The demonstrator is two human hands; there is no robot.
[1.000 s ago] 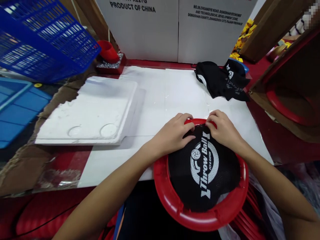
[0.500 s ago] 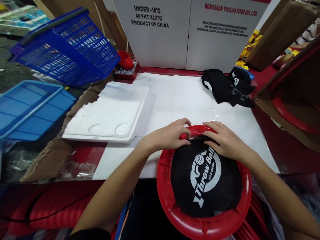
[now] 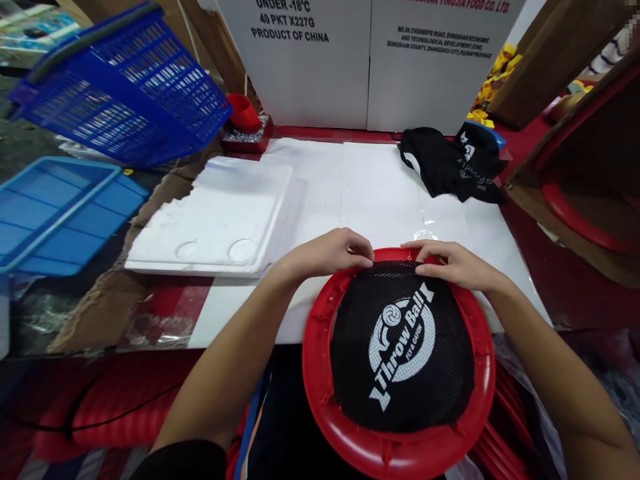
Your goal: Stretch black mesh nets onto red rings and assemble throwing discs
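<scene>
A red plastic ring [image 3: 320,373] rests tilted against the table's front edge, over my lap. Black mesh [image 3: 450,347] printed "Throw Ball" in white spans its middle. At the ring's far side, my left hand [image 3: 347,252] is closed, thumb and fingertips pinching the mesh's edge. My right hand [image 3: 453,265] is closed a little to the right, its thumb at the mesh's edge and its fingers reaching over the ring's far rim. Between the two hands, a strip of the mesh's edge and the red rim show.
White foam lid [image 3: 220,213] lies left on the white-covered table [image 3: 345,193]. Black printed mesh pieces [image 3: 445,163] lie at the back right. A white carton [image 3: 370,73] stands behind. Blue basket [image 3: 125,93] and blue tray [image 3: 65,207] are left; a cardboard box [image 3: 590,153] is right.
My left hand has come off the ring's rim and now pinches the mesh's edge. My right hand has shifted its fingers and closed more. The ring has moved slightly left in view.
</scene>
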